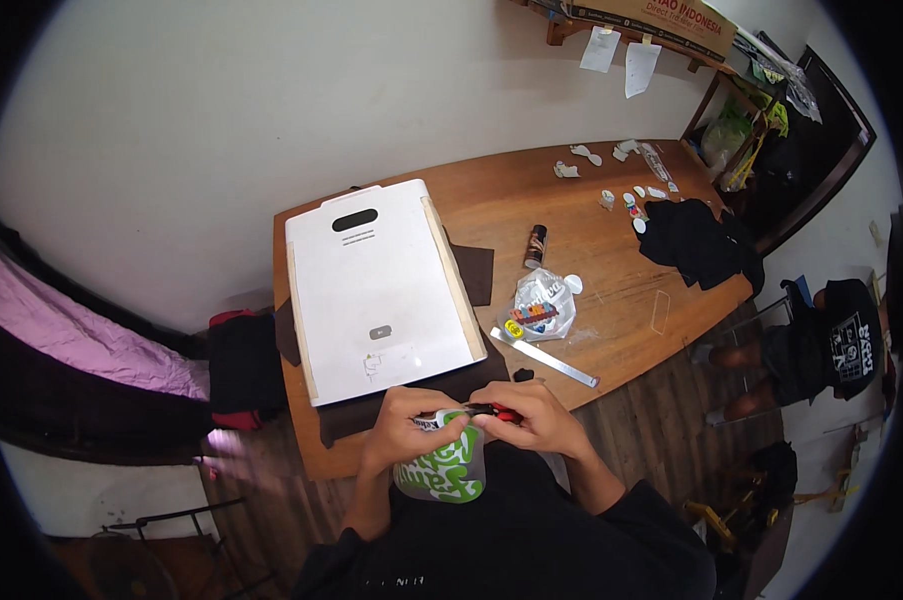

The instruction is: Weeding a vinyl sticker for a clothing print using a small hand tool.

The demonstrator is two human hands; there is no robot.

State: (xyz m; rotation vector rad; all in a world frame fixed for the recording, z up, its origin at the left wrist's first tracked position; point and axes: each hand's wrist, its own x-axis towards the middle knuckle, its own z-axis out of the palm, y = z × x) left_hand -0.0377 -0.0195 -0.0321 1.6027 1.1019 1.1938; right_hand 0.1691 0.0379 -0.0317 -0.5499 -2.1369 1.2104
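Note:
Close to my body at the table's near edge, my left hand (403, 428) pinches the upper edge of a film sheet with green lettering (443, 474). The sheet hangs below my fingers, with a white strip bearing dark print at its top. My right hand (533, 420) is closed around a small red-and-black hand tool (499, 412), whose tip meets the film between both hands. Its exact kind is hidden by my fingers. Beyond my hands lies a large white panel (386, 290) with a dark oval slot and pale wooden sides, resting over dark cloth (476, 275).
On the wooden table (491, 210) are a dark spray can (536, 246), a clear plastic bag (551, 300), a metal ruler (546, 358), black fabric (686, 240) and several white scraps. A person in black (846, 345) sits at the right. A shelf holds a cardboard box (661, 25).

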